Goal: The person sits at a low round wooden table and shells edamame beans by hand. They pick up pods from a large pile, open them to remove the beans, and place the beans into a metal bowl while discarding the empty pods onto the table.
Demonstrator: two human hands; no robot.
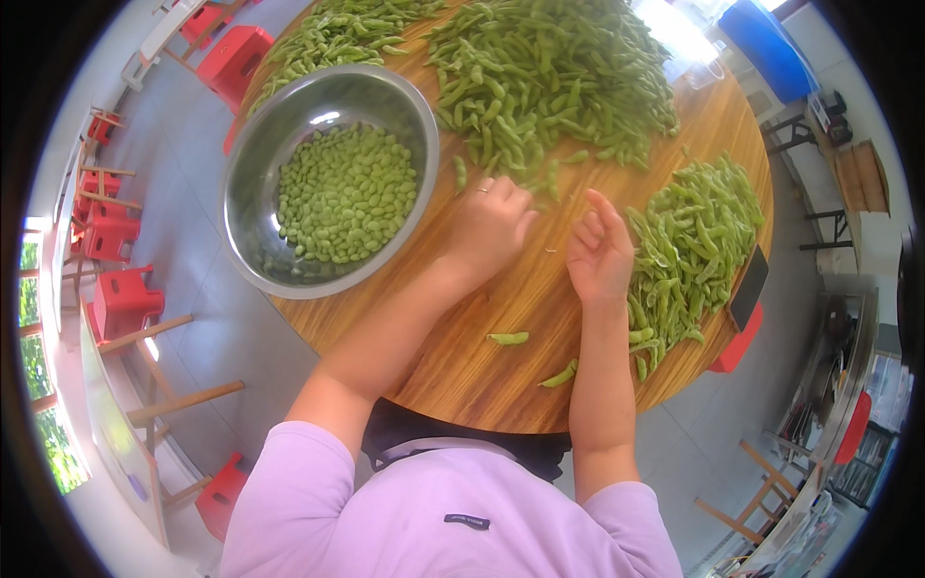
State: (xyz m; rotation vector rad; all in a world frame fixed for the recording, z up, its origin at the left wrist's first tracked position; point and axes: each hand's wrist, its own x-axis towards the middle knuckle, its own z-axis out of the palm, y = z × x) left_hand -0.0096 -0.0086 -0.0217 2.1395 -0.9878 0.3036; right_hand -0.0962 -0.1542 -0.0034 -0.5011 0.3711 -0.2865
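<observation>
My left hand (494,220), with a ring on one finger, is curled palm down over the table, at the near edge of a large heap of green soybean pods (542,72). Its fingertips are turned away, so whether a pod is in them is hidden. My right hand (598,249) is raised just to the right, palm showing, fingers loosely bent and nothing visible in them. Beside it lies a pile of flattened, seemingly split pods (694,253). On the left, a stainless steel bowl (246,238) holds many shelled green beans (347,195).
Loose pods (508,338) lie on the round wooden table (462,376) near my body. More pods (340,32) spread behind the bowl. A dark flat phone-like object (749,289) rests at the right edge. Red stools (126,303) stand around on the grey floor.
</observation>
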